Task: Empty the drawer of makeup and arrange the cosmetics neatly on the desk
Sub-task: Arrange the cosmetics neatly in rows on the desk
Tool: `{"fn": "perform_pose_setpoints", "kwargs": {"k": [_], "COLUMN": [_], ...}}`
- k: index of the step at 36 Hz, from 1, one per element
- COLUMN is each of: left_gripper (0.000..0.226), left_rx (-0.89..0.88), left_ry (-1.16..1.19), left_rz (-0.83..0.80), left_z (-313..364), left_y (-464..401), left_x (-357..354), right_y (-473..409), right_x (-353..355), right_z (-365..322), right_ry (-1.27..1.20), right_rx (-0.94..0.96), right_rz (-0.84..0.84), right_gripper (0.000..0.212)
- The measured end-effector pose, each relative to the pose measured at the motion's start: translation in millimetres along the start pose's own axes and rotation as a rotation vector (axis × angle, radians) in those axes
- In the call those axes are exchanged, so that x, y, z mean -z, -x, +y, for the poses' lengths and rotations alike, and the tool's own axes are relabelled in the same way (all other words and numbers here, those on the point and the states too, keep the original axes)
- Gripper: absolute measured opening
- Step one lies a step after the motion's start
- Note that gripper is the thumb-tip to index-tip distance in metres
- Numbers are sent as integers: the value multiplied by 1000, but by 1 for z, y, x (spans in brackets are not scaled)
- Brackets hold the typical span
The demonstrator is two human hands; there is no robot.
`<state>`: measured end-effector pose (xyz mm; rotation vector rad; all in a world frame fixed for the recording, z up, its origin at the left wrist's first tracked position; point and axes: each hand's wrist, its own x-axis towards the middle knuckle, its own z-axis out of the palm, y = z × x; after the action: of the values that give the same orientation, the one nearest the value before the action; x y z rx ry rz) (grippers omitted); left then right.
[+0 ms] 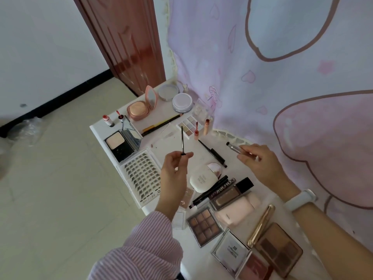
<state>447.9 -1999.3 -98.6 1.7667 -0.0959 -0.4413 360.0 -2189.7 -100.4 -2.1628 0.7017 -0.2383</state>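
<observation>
Two grips engaged | left hand (175, 166) pinches thin wand (182, 142), light, smear-prone, by its base | right hand (257, 158) grasps slick tube (235, 147) mid-barrel, above counter (159, 110)

the lash tray (141, 176) lay at the desk's (155, 110) left edge, behind it the open compact (121, 145). two round cases (175, 97) stood at the far end, the palettes (203, 225) nearest.
</observation>
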Motion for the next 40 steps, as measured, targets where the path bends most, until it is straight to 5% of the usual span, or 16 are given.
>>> {"fn": "perform_pose_setpoints", "kwargs": {"k": [7,17,40], "left_gripper": [10,22,16], "left_rx": [110,-199,-356], "left_ry": [155,-569,-939], "left_rz": [78,242,344], "left_z": [14,2,-20], "left_y": [-11,-47,-75], "left_x": [-30,-53,-71], "right_y": [-18,-52,-89], "right_x": [-18,-41,-74], "right_z": [2,11,24], "right_ry": [-157,-116,83], "right_rx": [-96,-59,48], "right_rz": [39,37,-80], "right_gripper": [12,13,17]}}
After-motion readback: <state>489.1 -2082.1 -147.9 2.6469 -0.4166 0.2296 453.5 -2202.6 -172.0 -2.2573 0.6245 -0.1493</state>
